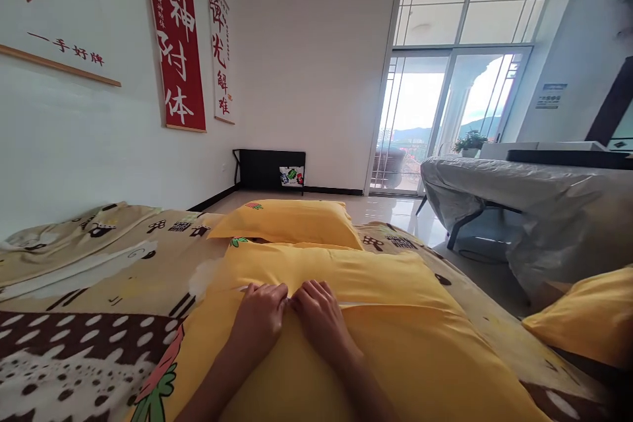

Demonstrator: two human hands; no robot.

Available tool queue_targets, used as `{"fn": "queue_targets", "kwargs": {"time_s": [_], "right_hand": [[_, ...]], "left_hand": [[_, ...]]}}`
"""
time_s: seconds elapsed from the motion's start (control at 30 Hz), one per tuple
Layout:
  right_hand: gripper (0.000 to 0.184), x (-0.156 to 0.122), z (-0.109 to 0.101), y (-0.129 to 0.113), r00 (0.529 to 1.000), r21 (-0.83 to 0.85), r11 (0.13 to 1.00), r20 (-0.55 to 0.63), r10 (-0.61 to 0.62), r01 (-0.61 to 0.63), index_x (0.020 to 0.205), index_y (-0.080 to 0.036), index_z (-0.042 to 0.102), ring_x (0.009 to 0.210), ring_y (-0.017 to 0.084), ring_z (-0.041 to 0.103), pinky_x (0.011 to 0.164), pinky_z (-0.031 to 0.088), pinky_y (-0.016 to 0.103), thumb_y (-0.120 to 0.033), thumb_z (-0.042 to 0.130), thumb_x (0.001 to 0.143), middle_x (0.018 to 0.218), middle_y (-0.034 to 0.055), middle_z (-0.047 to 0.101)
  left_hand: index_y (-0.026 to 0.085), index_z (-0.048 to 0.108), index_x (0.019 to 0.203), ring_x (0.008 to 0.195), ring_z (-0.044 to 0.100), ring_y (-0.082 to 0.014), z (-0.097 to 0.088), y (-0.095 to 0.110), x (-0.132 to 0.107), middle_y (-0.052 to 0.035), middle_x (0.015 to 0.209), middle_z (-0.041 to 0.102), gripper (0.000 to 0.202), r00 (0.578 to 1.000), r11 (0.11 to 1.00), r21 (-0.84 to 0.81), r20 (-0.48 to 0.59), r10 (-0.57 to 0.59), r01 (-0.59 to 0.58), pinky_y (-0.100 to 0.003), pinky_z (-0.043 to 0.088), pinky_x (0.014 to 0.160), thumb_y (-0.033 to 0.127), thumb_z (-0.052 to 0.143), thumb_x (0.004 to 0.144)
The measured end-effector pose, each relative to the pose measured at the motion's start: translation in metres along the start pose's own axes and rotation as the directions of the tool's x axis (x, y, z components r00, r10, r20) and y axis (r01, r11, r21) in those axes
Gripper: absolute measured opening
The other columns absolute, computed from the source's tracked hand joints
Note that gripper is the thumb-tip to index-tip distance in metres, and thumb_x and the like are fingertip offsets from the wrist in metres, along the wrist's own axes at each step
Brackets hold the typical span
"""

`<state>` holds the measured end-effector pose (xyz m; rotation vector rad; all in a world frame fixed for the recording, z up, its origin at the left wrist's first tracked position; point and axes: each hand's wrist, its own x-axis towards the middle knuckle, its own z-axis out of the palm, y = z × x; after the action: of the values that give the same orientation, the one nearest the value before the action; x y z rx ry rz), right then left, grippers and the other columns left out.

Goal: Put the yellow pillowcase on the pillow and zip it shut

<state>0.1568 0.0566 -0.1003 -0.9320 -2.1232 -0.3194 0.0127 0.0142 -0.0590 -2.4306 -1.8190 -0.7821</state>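
Note:
A large yellow pillow [395,343] lies in front of me on the bed, its open edge showing a thin white strip of the inner pillow. My left hand [260,320] and my right hand [319,316] rest side by side on it, fingers curled and pinching the yellow pillowcase fabric at that edge. A second yellow pillow [289,221] lies just beyond. A third yellow pillow [588,316] sits at the right edge.
The bed carries a patterned beige and brown sheet [99,290] and stands against the left wall with red and white hanging scrolls [175,39]. A table under a grey cover [534,204] stands right. Glass balcony doors [445,119] and a black shelf [270,168] are at the far end.

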Motion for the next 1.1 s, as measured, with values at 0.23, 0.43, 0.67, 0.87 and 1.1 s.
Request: {"fn": "queue_targets", "kwargs": {"time_s": [0.23, 0.43, 0.67, 0.87, 1.1], "right_hand": [[0.016, 0.002, -0.01, -0.004, 0.993, 0.004, 0.994, -0.051, -0.106, 0.106, 0.072, -0.016, 0.051, 0.071, 0.014, 0.042, 0.069, 0.026, 0.028, -0.006, 0.05, 0.085, 0.073, 0.0014, 0.053], [0.018, 0.0, -0.03, -0.015, 0.988, -0.017, 0.989, 0.047, -0.147, 0.148, 0.07, -0.015, 0.049, 0.071, 0.014, 0.039, 0.071, 0.026, 0.028, -0.001, 0.046, 0.082, 0.075, 0.0022, 0.051], [0.022, -0.003, -0.047, -0.028, 0.978, -0.027, 0.98, 0.075, -0.196, 0.198, 0.069, -0.016, 0.048, 0.068, 0.016, 0.034, 0.07, 0.024, 0.029, 0.005, 0.045, 0.075, 0.073, 0.0023, 0.049], [0.025, -0.003, -0.052, -0.032, 0.972, -0.035, 0.972, 0.017, -0.233, 0.233, 0.066, -0.016, 0.046, 0.066, 0.016, 0.033, 0.069, 0.024, 0.029, 0.009, 0.044, 0.065, 0.071, 0.0027, 0.048], [0.024, -0.003, -0.052, -0.033, 0.97, -0.059, 0.969, 0.046, -0.238, 0.241, 0.066, -0.017, 0.048, 0.066, 0.016, 0.034, 0.069, 0.024, 0.03, 0.007, 0.044, 0.069, 0.071, 0.0034, 0.049]], "left_hand": [[0.017, 0.048, 0.068, 0.065, 0.047, -0.0133, -0.032, -0.023, -0.005, 0.0, 0.067, 0.056, 0.02, 0.994, 0.983, -0.149, 0.029, -0.104, 0.108, -0.027, 0.029, 0.065, 0.025, 0.04, 0.085], [0.017, 0.055, 0.071, 0.069, 0.05, -0.0135, -0.061, -0.043, -0.016, -0.0004, 0.071, 0.058, 0.022, 0.979, 0.964, -0.201, 0.142, -0.146, 0.173, -0.024, 0.033, 0.064, 0.033, 0.044, 0.081], [0.019, 0.059, 0.075, 0.077, 0.051, -0.0158, -0.071, -0.046, -0.028, 0.0011, 0.075, 0.062, 0.024, 0.968, 0.981, -0.014, 0.166, -0.186, 0.191, -0.033, 0.028, 0.088, 0.032, 0.041, 0.084], [0.022, 0.063, 0.078, 0.09, 0.051, -0.0196, -0.073, -0.055, -0.031, -0.0022, 0.088, 0.061, 0.021, 0.955, 0.963, 0.023, 0.126, -0.269, 0.268, -0.043, 0.021, 0.095, 0.028, 0.043, 0.082], [0.02, 0.062, 0.076, 0.092, 0.05, -0.0197, -0.074, -0.056, -0.032, -0.0029, 0.086, 0.059, 0.02, 0.948, 0.954, 0.035, 0.111, -0.299, 0.297, -0.042, 0.02, 0.094, 0.025, 0.044, 0.08]]}}
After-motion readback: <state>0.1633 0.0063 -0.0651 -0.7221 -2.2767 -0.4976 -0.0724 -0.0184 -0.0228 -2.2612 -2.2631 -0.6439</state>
